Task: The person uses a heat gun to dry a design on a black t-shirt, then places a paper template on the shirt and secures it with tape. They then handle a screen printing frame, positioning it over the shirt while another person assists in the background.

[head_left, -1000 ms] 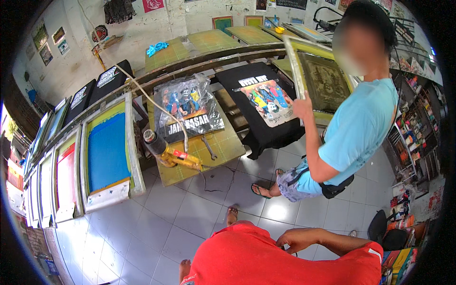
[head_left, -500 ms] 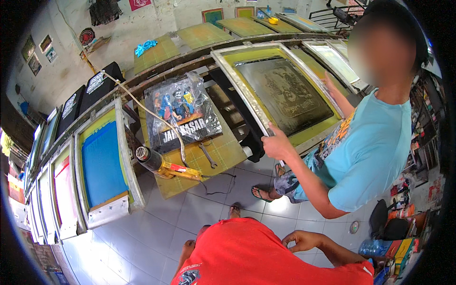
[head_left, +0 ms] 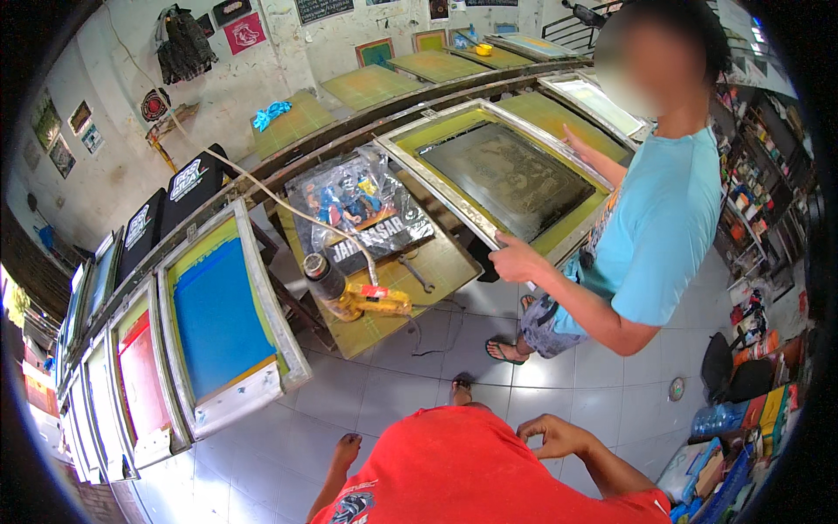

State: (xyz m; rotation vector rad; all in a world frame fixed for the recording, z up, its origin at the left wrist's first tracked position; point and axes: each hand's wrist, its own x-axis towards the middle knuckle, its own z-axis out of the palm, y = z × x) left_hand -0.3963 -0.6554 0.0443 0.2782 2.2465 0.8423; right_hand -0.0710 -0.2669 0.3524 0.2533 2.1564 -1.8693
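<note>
My left hand [head_left: 347, 449] hangs beside my body, its fingers curled, with nothing visible in it. Bent back toward my waist, my right hand [head_left: 556, 435] has its fingertips and thumb at the side of my red T-shirt [head_left: 463, 467], seemingly pinching the cloth. Ahead of me a person in a light blue T-shirt [head_left: 668, 227] holds a large screen-printing frame [head_left: 511, 179] tilted, one hand [head_left: 517, 260] on its near edge. On a yellowish board [head_left: 367, 326] lie a yellow heat gun [head_left: 353, 295], a wrench [head_left: 417, 272] and a black printed garment in clear plastic [head_left: 358, 214].
A screen frame with blue ink [head_left: 218, 314] leans at left, beside one with red ink [head_left: 144, 375]. Black printed shirts [head_left: 194, 179] lie beyond. A blue cloth [head_left: 271, 114] rests on a far board. A cluttered shelf [head_left: 759, 210] stands at right; a cable trails over the tiles.
My view has tilted up and turned a little left, so the wall shows more and the bench sits lower. The other person still holds the frame. My hands stay in about the same pose.
</note>
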